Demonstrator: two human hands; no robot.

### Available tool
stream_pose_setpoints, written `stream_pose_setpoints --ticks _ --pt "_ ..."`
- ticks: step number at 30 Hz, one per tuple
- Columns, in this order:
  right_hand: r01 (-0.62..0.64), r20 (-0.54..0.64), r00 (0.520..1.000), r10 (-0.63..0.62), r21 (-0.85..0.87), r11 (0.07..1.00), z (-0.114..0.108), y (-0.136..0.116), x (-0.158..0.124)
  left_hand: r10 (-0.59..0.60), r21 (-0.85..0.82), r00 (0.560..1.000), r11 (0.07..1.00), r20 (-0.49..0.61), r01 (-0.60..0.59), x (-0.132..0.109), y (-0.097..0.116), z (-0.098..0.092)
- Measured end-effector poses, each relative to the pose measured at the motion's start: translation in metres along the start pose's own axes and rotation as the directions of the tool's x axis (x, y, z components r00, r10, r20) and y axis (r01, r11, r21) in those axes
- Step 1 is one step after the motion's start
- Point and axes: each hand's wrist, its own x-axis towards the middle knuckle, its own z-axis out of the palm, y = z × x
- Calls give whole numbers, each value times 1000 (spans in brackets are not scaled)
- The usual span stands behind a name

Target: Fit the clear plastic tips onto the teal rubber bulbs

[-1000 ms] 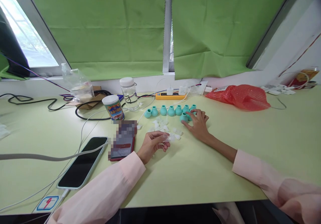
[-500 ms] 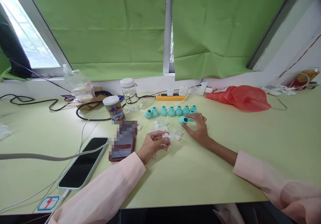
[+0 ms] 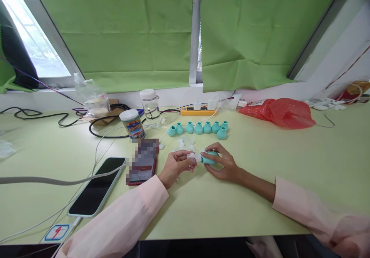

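Left hand (image 3: 177,165): fingers pinching clear tube (image 3: 197,157). Right hand (image 3: 226,163): fingers gripping teal bulb (image 3: 211,158), tipped sideways, neck toward 9 o'clock. Tube end at neck; whether inserted, cannot tell. 8 more bulbs (image 3: 198,128) stand from held bulb's 10 to 1 o'clock. Clear scraps (image 3: 184,142) at left hand's 1 o'clock; red phone (image 3: 143,173) at its 9.

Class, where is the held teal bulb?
In the head view, just right of centre, the teal bulb is in the right hand, opening towards the left hand.
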Motion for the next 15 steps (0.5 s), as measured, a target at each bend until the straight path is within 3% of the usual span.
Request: stream_pose_setpoints --ticks 5,15 --pt "42 -41 998 -41 25 999 1 -2 2 -8 50 1000 999 -22 9 0 -1 1" --pt "20 -10 1000 -20 -24 1000 0 -11 2 19 216 1000 976 -10 -16 0 -2 5"
